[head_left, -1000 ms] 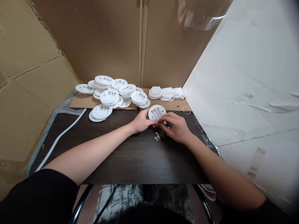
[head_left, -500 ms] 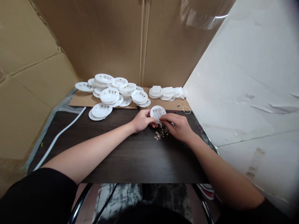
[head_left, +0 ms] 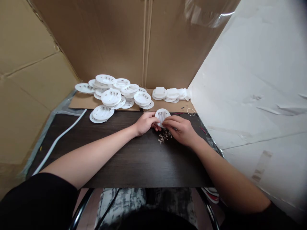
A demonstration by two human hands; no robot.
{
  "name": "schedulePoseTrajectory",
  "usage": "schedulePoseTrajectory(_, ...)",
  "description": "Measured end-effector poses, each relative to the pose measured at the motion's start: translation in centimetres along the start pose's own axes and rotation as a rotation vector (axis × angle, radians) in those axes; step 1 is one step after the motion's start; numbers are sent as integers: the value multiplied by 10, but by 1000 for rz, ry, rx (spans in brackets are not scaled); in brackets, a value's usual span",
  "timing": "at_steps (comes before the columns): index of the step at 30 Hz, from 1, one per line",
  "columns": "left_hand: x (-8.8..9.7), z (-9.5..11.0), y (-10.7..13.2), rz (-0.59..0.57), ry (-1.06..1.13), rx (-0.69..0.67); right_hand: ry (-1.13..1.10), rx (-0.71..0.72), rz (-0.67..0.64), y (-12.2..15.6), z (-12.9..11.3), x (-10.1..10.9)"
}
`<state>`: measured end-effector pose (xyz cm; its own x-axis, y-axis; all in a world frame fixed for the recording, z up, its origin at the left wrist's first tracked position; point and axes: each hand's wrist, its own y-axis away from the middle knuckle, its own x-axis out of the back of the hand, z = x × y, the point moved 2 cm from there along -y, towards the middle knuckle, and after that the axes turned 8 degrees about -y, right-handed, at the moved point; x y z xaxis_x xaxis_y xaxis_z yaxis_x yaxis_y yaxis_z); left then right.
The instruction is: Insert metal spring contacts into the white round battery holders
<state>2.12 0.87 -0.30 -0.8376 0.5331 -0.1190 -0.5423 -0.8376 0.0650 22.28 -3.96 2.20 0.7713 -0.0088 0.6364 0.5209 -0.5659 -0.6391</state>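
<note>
My left hand [head_left: 144,123] grips the left edge of a round white plastic disc [head_left: 162,115] with slots, held tilted above the dark table [head_left: 124,153]. My right hand [head_left: 182,129] has its fingertips pinched against the disc's lower right edge; what they pinch is too small to make out. A small heap of little metal clips [head_left: 164,136] lies on the table just below both hands.
A pile of several white discs [head_left: 115,95] lies at the back left on a cardboard sheet, with more white parts [head_left: 170,94] at the back right. Cardboard walls [head_left: 115,38] enclose the back and left, a white panel [head_left: 251,80] the right. A white cable [head_left: 59,139] runs along the left.
The disc has tipped up more and shifted slightly away from me. My right hand rose from the clip heap to the disc's edge.
</note>
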Motion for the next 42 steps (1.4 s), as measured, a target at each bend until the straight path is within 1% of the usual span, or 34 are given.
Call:
schedulePoseTrajectory(7,-1,0,-1,1,-21,-1,-57,-57,28,1,2,-2)
schedulePoseTrajectory(9,-1,1,0,0,-32,-2,-69,-54,34,1,2,-2)
schedulePoseTrajectory(13,-3,4,1,-10,-43,-7,-85,-33,20,0,2,-1)
schedulePoseTrajectory(19,-4,4,1,-17,-57,-24,-98,-56,-10,0,4,-2)
schedulePoseTrajectory(25,-4,4,2,-18,-63,-29,-100,-85,-9,-1,3,0)
schedulePoseTrajectory(31,-5,5,2,-19,-76,-32,-88,-34,-56,-3,-1,2)
schedulePoseTrajectory(34,-5,5,2,-16,-75,-36,-80,-12,-54,-4,-2,3)
schedulePoseTrajectory(42,-6,4,3,-20,-101,-51,-53,0,-81,-4,-5,5)
